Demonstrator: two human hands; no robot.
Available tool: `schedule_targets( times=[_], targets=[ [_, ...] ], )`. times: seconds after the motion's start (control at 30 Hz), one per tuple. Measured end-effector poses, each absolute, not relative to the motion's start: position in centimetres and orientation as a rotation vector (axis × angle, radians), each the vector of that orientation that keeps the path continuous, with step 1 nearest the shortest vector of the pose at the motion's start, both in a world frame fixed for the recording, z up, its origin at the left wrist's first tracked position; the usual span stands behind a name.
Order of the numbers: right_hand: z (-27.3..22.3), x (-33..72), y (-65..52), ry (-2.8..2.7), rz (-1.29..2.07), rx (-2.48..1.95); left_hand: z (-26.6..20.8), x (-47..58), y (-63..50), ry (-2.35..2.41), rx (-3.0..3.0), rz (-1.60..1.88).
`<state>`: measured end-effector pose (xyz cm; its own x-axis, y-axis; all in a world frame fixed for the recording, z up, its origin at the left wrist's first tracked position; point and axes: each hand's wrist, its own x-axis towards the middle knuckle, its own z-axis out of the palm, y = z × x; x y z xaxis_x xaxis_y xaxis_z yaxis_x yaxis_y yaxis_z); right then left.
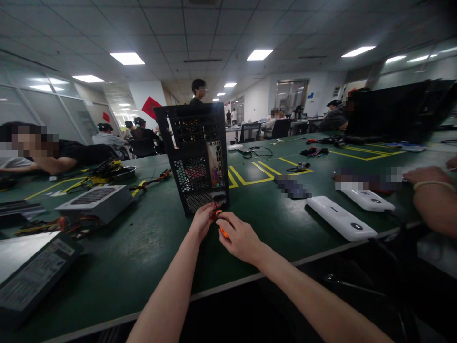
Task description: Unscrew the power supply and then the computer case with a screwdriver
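Note:
A black computer case stands upright on the green table, its back panel with ports and vents facing me. My left hand is closed in a pinch at the case's lower edge. What its fingertips hold is too small to make out; a dark, thin piece shows beside them. My right hand is wrapped round an orange-handled tool, its front end close to the left fingertips. The fingers cover most of this tool, so its exact kind is hidden. A black part sits at the case's bottom right, just above the hands.
Two power supply units, one with cables and one nearer, lie to the left. On the right are white handheld devices, a dark phone-like slab, cable bundles and another person's hand. Black monitors stand behind.

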<state>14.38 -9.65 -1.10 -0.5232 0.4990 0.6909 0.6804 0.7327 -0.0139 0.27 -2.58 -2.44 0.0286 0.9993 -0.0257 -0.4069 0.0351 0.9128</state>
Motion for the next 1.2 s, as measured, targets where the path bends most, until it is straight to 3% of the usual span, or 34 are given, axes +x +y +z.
schedule_targets(
  times=[0.23,0.6,1.2],
  targets=[
    [-0.93,14.33,-9.82,-2.145,-0.502,-1.113,-2.76,0.2,-2.31,0.935,0.876,1.327],
    [-1.53,14.32,-9.46,-2.131,-0.629,-1.07,-2.4,0.25,-2.53,0.903,0.86,1.317],
    [-1.03,14.05,-9.85,-2.23,-0.563,-1.047,-2.84,0.07,-2.27,0.889,0.88,1.333]
  ],
)
